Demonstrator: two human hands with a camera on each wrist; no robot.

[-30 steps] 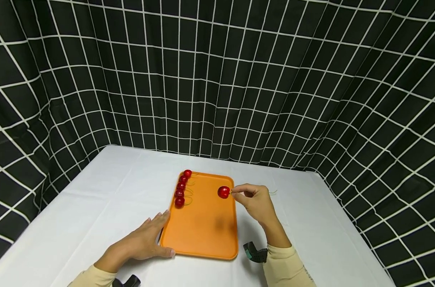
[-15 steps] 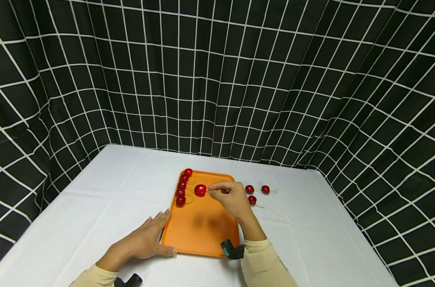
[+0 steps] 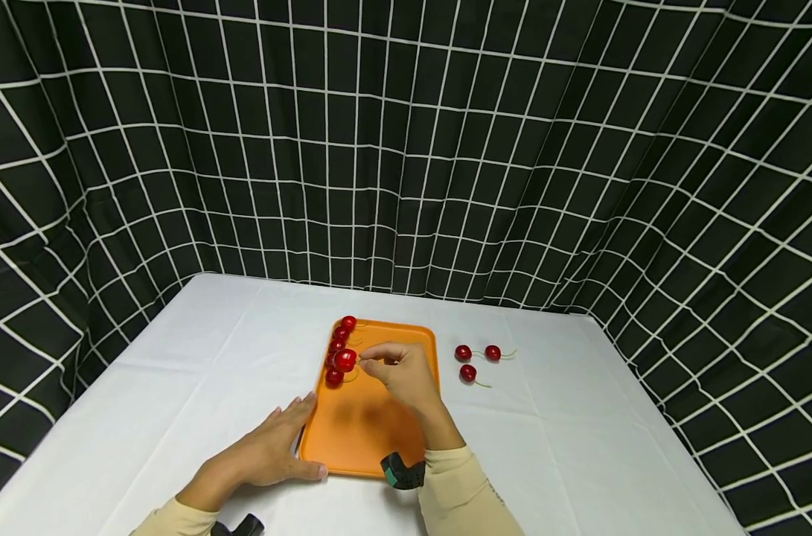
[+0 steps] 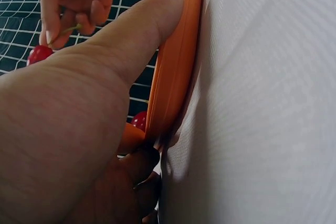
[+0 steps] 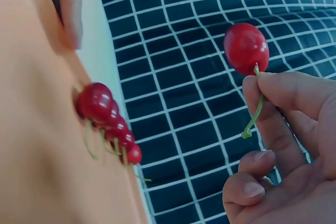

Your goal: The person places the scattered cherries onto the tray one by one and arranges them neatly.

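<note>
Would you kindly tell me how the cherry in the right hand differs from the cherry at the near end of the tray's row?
The held cherry is aloft, its stem pinched by the right hand; the near-end cherry sits on the orange tray. In the head view, the held cherry looks brighter red, the near-end cherry darker. Both are round, red and stemmed.

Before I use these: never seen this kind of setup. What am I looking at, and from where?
No machine: just a person's bare left hand and right hand. The wide picture comes from the head, looking forward and down; the two close ones from the wrists. On the white surface sits an orange tray with a row of five cherries along its left edge; three loose cherries lie to its right. The right hand pinches one more cherry by its stem above the tray; the left touches the tray's near left corner.
</note>
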